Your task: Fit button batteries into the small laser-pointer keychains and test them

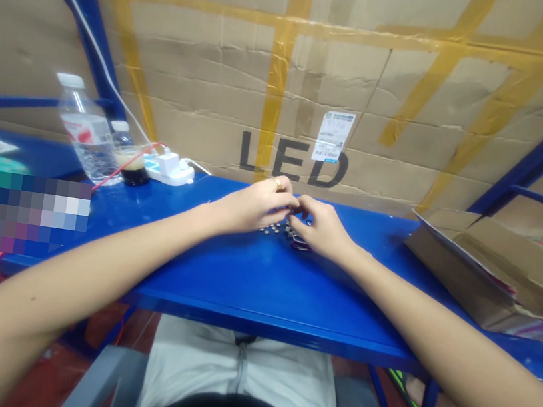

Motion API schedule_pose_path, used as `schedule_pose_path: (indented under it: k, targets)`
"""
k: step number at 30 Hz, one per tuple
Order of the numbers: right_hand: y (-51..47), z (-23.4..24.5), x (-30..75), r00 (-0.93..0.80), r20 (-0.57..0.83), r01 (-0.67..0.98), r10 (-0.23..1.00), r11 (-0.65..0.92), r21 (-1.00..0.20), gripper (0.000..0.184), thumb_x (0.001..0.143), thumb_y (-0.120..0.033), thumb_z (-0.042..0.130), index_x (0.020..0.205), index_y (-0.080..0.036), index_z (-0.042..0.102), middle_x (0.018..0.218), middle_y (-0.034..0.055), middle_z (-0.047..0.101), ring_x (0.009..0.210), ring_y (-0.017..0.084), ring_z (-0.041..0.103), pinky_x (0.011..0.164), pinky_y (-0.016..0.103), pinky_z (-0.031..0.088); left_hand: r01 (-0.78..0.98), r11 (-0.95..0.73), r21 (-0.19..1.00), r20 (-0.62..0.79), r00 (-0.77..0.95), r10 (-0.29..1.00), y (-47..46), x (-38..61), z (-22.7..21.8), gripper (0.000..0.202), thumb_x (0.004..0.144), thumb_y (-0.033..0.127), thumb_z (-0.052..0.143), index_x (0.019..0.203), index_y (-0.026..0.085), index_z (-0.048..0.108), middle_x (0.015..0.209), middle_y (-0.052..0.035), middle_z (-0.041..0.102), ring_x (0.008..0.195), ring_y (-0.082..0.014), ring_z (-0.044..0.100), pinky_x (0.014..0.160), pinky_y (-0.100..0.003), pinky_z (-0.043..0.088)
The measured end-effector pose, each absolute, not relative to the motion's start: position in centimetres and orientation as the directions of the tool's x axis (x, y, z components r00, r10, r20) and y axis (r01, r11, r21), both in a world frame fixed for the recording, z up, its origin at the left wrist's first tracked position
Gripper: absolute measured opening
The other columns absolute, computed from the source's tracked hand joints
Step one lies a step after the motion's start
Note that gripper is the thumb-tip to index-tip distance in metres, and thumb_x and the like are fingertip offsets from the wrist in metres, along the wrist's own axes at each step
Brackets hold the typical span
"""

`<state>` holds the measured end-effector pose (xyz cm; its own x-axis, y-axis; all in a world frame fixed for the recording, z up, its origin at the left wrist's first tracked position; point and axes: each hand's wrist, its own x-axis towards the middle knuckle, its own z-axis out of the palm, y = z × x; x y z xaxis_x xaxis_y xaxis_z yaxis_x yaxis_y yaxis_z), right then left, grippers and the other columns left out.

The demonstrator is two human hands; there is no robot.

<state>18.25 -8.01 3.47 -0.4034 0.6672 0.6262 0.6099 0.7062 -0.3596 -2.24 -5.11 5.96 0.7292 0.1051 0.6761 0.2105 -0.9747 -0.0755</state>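
My left hand [261, 206] and my right hand [320, 224] meet above the blue table, fingertips pinched together. Between them is something small and dark, too hidden to name. A gold-coloured ring [277, 183] is on a finger of my left hand. Beneath the fingers lies a pile of small metal parts [274, 227], silvery and dark, partly covered by my hands. A dark red and silver loop, perhaps a carabiner [301, 245], rests at the near edge of the pile, just under my right hand.
On the left stand a clear water bottle [87, 130], a smaller bottle [122, 134], a cup of dark liquid [133, 169] and a white power strip [170, 169] with cables. An open cardboard box [483, 280] sits right. Taped cardboard [190, 98] walls the back of the blue table [259, 289].
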Motion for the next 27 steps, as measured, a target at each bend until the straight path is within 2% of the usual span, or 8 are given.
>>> schedule_pose_path:
  k: [7, 15, 22, 27]
  targets:
    - [-8.1, 3.6, 18.3, -0.405, 0.588, 0.615, 0.7, 0.685, -0.392, 0.006, 0.079, -0.017, 0.055, 0.084, -0.019, 0.059, 0.083, 0.0039, 0.069, 0.073, 0.017, 0.06, 0.069, 0.028, 0.044, 0.218, -0.973, 0.07, 0.66, 0.722, 0.209, -5.4, -2.2, 6.2, 0.012, 0.093, 0.016, 0.055, 0.096, 0.018, 0.066, 0.093, -0.0066, 0.064, 0.086, -0.0157, 0.063, 0.08, -0.03, 0.052]
    - [-8.2, 3.7, 18.2, -0.376, 0.576, 0.6, 0.726, 0.665, -0.445, 0.009, 0.078, -0.016, 0.055, 0.085, -0.018, 0.062, 0.082, 0.0034, 0.069, 0.072, 0.016, 0.059, 0.069, 0.028, 0.044, 0.212, -0.968, 0.135, 0.703, 0.667, 0.244, -5.5, -1.9, 5.9, 0.012, 0.09, 0.016, 0.059, 0.086, 0.018, 0.07, 0.088, -0.0058, 0.068, 0.082, -0.0148, 0.064, 0.077, -0.029, 0.052]
    - [-8.0, 3.5, 18.2, -0.348, 0.563, 0.62, 0.749, 0.635, -0.461, 0.009, 0.078, -0.018, 0.058, 0.085, -0.018, 0.064, 0.084, 0.0038, 0.07, 0.075, 0.017, 0.061, 0.069, 0.028, 0.044, 0.288, -0.904, 0.316, 0.699, 0.574, 0.427, -5.5, -1.3, 5.5, 0.007, 0.079, 0.01, 0.068, 0.077, 0.016, 0.071, 0.079, -0.0028, 0.07, 0.075, -0.0149, 0.064, 0.074, -0.03, 0.049]
    - [-8.0, 3.4, 18.2, -0.335, 0.564, 0.613, 0.754, 0.629, -0.477, 0.007, 0.079, -0.02, 0.058, 0.085, -0.018, 0.063, 0.084, 0.0037, 0.07, 0.075, 0.017, 0.062, 0.069, 0.029, 0.045, 0.292, -0.867, 0.405, 0.674, 0.545, 0.498, -5.5, -1.1, 5.3, 0.007, 0.078, 0.011, 0.069, 0.075, 0.017, 0.072, 0.08, -0.003, 0.07, 0.077, -0.0153, 0.064, 0.075, -0.031, 0.05]
